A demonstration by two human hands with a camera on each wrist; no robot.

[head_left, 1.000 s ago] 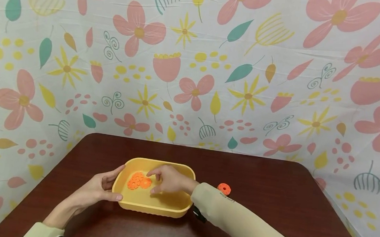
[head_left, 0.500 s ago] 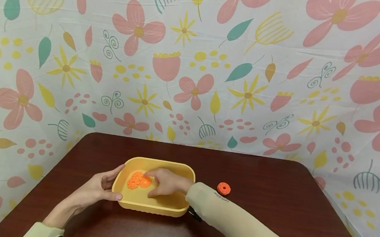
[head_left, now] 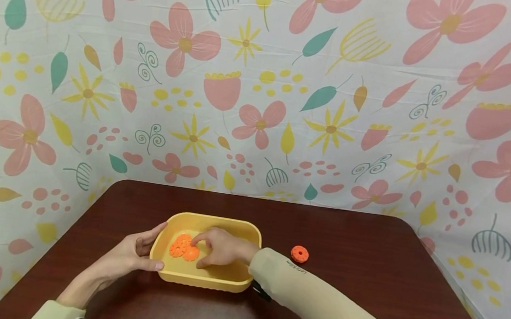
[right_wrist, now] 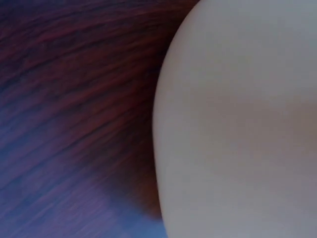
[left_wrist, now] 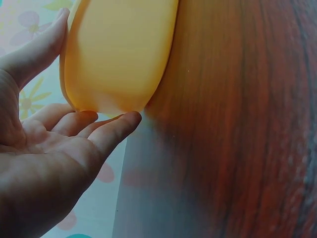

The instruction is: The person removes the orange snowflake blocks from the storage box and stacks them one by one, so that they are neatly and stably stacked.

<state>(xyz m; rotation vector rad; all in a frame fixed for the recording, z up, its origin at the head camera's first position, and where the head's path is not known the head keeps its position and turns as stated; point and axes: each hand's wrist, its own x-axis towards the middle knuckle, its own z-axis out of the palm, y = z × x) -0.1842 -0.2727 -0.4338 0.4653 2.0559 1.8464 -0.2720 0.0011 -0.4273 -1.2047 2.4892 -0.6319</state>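
Observation:
A yellow plastic bin (head_left: 210, 280) stands on the table. My left hand (head_left: 133, 252) holds its left end, thumb at the near corner and fingers along the far side; the left wrist view shows that hand (left_wrist: 54, 144) spread round the end of the bin (left_wrist: 119, 54). My right hand (head_left: 223, 248) reaches into the bin from the right, index finger extended to several flat orange notched discs (head_left: 178, 247) at the left of the floor. Its fingertip meets the nearest disc (head_left: 191, 253), and its thumb stands apart from them. In the right wrist view a pale, blurred surface (right_wrist: 237, 119) hides the hand.
Outside the bin, just right of it, a small stack of orange notched discs (head_left: 299, 254) lies beyond the right sleeve (head_left: 308, 289). The dark wooden table (head_left: 364, 268) ends at a floral cloth (head_left: 261, 90) behind.
My right index finger has come down onto the discs, and one disc has slid slightly towards me and left. The left hand has kept its place on the bin.

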